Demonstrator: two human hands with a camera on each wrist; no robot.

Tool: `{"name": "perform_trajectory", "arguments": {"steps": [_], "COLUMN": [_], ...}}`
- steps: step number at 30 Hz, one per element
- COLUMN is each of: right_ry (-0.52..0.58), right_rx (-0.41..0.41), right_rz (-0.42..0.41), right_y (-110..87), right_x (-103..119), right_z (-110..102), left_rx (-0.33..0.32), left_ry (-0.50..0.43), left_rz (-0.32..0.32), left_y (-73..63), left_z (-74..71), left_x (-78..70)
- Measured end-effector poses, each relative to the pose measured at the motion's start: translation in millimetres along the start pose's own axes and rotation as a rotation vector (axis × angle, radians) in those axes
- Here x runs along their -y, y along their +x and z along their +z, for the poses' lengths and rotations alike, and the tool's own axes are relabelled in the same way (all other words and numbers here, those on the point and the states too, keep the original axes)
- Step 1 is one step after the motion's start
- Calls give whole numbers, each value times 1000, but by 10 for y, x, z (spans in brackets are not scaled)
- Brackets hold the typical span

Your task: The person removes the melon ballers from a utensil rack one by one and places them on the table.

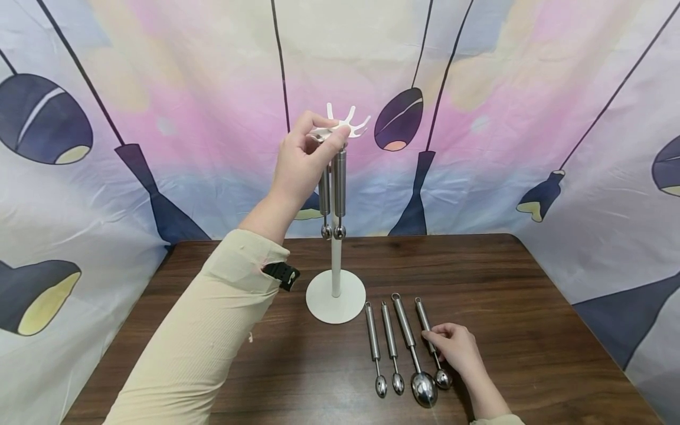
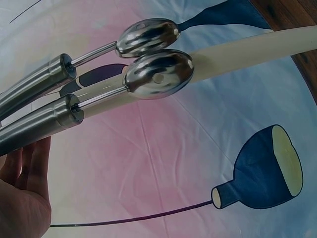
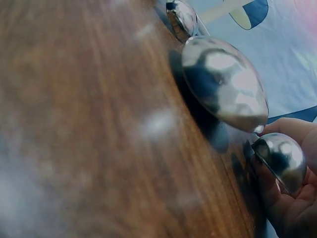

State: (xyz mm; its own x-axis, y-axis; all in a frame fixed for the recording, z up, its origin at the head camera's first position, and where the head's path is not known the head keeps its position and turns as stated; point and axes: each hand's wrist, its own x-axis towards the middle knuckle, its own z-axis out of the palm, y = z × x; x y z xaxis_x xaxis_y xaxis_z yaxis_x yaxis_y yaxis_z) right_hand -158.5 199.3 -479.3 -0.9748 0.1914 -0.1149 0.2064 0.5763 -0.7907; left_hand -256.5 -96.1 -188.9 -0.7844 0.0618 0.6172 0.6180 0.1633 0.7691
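A white stand (image 1: 336,307) rises from a round base, with a ring of hooks (image 1: 357,127) at its top. My left hand (image 1: 301,154) pinches this hooked top between thumb and fingers. Two steel melon ballers (image 1: 340,183) hang below it, bowls downward; their oval bowls (image 2: 158,74) show close up in the left wrist view. On the table, my right hand (image 1: 455,348) holds the rightmost melon baller (image 1: 443,378) by its handle, its bowl (image 3: 285,161) towards the right wrist camera. Beside it lies a larger scoop (image 1: 424,388).
Two more small melon ballers (image 1: 381,386) lie left of the larger scoop, roughly parallel, handles pointing towards the back. Everything stands on a dark wooden table (image 1: 276,366). A patterned cloth (image 1: 223,77) hangs behind the table's far edge.
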Motion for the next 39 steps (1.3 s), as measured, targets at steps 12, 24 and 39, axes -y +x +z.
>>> {"name": "perform_trajectory", "arguments": {"steps": [12, 24, 39], "right_ry": [-8, 60, 207], "right_rx": [-7, 10, 3], "right_rz": [-14, 10, 20], "right_y": [12, 14, -8], "right_x": [10, -18, -2], "right_z": [7, -11, -58], "left_rx": [-4, 1, -64], "left_ry": [7, 127, 91], "left_rz": [5, 8, -78], "left_y": [8, -37, -73], "left_z": [13, 3, 6], "left_x": [2, -18, -60]}}
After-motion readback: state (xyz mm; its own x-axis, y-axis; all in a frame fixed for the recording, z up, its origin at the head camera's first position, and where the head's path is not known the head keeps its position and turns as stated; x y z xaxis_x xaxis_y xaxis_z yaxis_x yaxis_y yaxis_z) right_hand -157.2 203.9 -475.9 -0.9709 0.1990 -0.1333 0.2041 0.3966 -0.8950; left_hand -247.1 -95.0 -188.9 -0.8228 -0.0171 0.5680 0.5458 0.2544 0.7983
